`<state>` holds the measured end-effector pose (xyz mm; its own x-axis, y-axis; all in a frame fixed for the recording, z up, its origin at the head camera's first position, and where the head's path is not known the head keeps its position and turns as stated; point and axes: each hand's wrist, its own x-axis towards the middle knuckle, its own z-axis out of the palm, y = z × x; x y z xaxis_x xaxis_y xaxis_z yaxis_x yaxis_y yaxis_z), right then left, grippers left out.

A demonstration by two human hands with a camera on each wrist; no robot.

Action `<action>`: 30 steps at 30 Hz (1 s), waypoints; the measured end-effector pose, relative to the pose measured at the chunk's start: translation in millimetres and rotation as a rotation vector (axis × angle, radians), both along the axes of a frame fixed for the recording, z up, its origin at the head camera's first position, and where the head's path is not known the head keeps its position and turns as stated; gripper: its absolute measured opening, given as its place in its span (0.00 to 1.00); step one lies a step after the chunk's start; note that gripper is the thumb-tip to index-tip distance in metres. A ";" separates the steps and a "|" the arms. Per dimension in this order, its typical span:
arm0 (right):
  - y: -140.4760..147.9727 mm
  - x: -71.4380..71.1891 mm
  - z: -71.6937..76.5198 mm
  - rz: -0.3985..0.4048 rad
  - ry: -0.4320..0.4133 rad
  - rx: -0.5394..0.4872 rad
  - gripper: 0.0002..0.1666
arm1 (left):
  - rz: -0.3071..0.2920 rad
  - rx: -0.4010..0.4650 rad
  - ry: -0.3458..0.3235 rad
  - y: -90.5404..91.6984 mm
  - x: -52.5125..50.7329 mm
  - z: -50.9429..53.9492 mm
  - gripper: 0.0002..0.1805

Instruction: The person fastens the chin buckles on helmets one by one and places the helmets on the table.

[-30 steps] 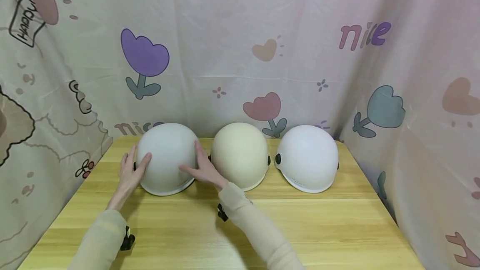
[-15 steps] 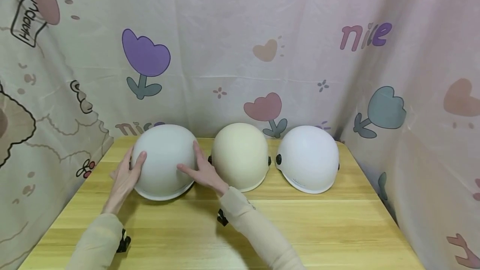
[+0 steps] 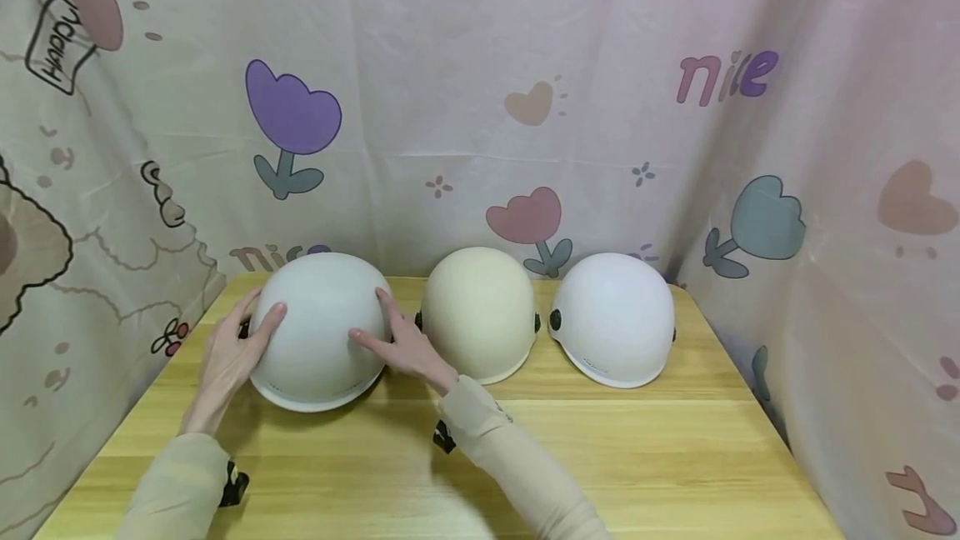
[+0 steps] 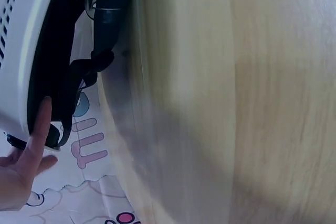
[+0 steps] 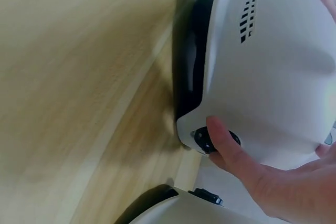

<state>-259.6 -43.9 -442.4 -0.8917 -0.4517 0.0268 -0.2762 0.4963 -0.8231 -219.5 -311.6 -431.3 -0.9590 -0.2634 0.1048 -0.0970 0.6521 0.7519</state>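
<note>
The left hand point(image 3: 227, 350) and right hand point(image 3: 408, 346) clamp the grey-white helmet point(image 3: 318, 348) at nine and three o'clock; it seems stiff, light, rather slippery, so its rim point(image 3: 310, 405) is safer.

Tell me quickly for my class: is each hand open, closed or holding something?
Left hand: holding the left side of the pale grey helmet.
Right hand: holding that helmet's right side.
</note>
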 end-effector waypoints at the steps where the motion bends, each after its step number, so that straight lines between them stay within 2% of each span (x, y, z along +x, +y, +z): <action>1: -0.5 -0.3 -0.1 0.004 0.000 -0.020 0.51 | -0.002 0.005 0.006 -0.6 0.9 0.1 0.43; 7: -2.7 -3.5 -1.6 0.012 0.022 -0.092 0.55 | 0.016 0.073 0.024 -1.2 4.5 1.5 0.41; 10: -2.3 -4.3 -1.7 0.007 0.016 -0.139 0.57 | 0.046 0.106 0.049 -1.1 6.0 6.1 0.40; 13: -1.5 -4.5 -2.5 -0.006 0.033 -0.134 0.58 | 0.063 0.141 0.064 -1.4 7.0 12.7 0.39; 17: -1.9 -4.0 -3.8 -0.024 0.062 -0.103 0.58 | 0.051 0.218 0.065 -3.6 7.0 19.4 0.36; 22: -4.9 0.6 -4.4 -0.024 0.036 -0.138 0.59 | 0.032 0.303 0.099 -5.3 8.3 22.3 0.32; 27: -4.8 1.9 1.4 -0.024 0.038 -0.167 0.60 | 0.018 0.294 0.101 -3.6 8.1 30.3 0.33; 30: -3.7 0.2 5.3 -0.025 0.032 -0.214 0.60 | 0.032 0.302 0.100 -1.4 5.5 35.9 0.33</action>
<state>-259.3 -47.6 -437.1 -0.8996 -0.4105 0.1487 -0.2941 0.3181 -0.9013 -214.0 -313.0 -395.5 -0.9384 -0.3273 0.1109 -0.0295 0.3956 0.9180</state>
